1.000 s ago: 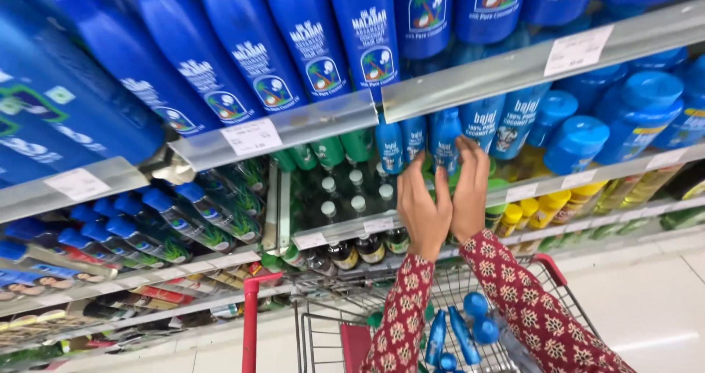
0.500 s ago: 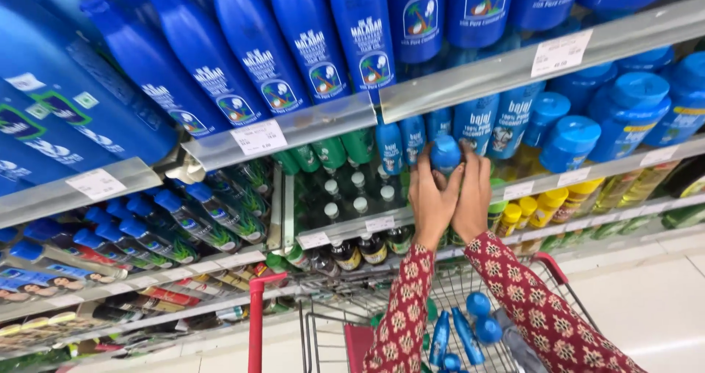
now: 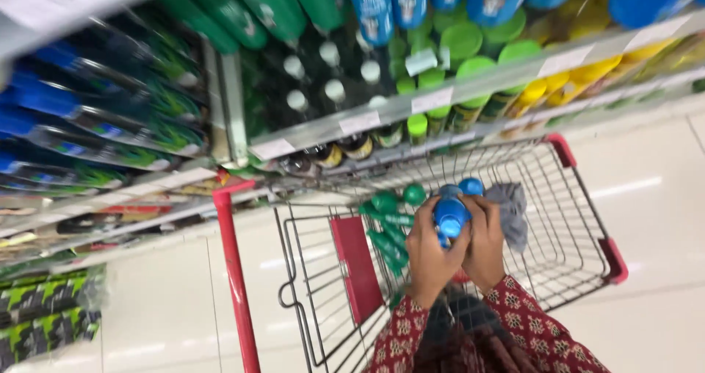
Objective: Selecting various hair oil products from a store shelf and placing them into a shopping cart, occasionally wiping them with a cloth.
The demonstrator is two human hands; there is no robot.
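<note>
Head view looks down on both hands cupped around a blue bottle [image 3: 450,215] held over the wire shopping cart [image 3: 580,197]. The left hand [image 3: 429,252] wraps its near side and the right hand [image 3: 486,242] closes on the other, so each grip is clenched on the bottle, whose blue cap points toward the camera. Below it in the basket lie green bottles [image 3: 388,230], another blue cap [image 3: 471,186] and a grey cloth [image 3: 510,211]. The bottle looks smooth and is pinched between two palms rather than gripped by one hand, so it could slip and drop onto the bottles beneath, or roll against the wire side. The picture is blurred, which suggests quick motion, and a hurried release could knock the green bottles about. Behind the cart stands the store shelf [image 3: 470,87] with rows of green-capped and yellow-capped bottles. Half a second ago both hands were raised at that shelf, closed on a blue bottle among the stock; now they are down over the cart and the view has tipped toward the pale floor [image 3: 646,299].
</note>
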